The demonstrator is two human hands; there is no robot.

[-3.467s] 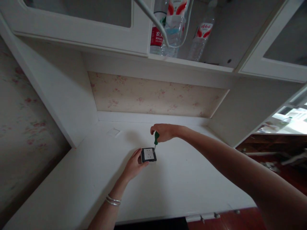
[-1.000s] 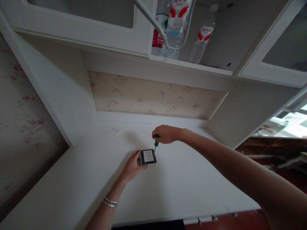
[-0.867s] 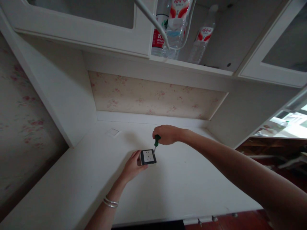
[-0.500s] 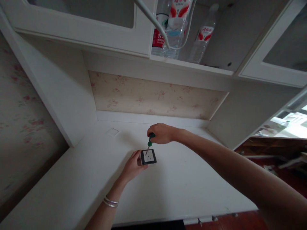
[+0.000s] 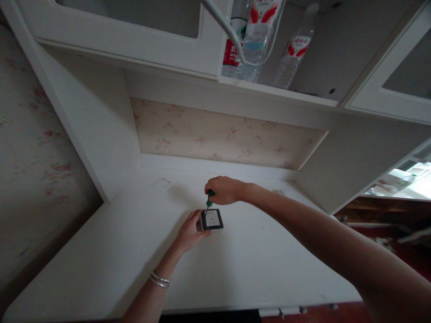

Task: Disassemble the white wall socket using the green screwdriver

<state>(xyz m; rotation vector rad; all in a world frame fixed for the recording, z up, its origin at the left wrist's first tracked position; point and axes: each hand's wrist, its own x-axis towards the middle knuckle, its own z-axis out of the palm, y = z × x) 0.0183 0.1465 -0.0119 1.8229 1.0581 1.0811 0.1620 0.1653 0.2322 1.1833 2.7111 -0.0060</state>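
My right hand (image 5: 222, 190) is closed round the green handle of a screwdriver (image 5: 209, 202), which points down. The screwdriver's tip meets the left part of a wall socket (image 5: 213, 218) with a white face and a dark frame; whether it sits in a screw hole I cannot tell. My left hand (image 5: 191, 229) grips the socket from its left side, fingers behind the far edge and thumb along the near edge. Both hands are over the white desktop (image 5: 262, 251).
A square frame (image 5: 162, 183) lies at the back left of the desktop. Above, an open cupboard holds several plastic bottles (image 5: 292, 56), and a grey cable (image 5: 229, 29) hangs in front. White side panels (image 5: 90, 112) stand left and right.
The screwdriver's tip has shifted from the socket's white face to its left edge. The whole view has moved slightly; my left hand keeps its hold.
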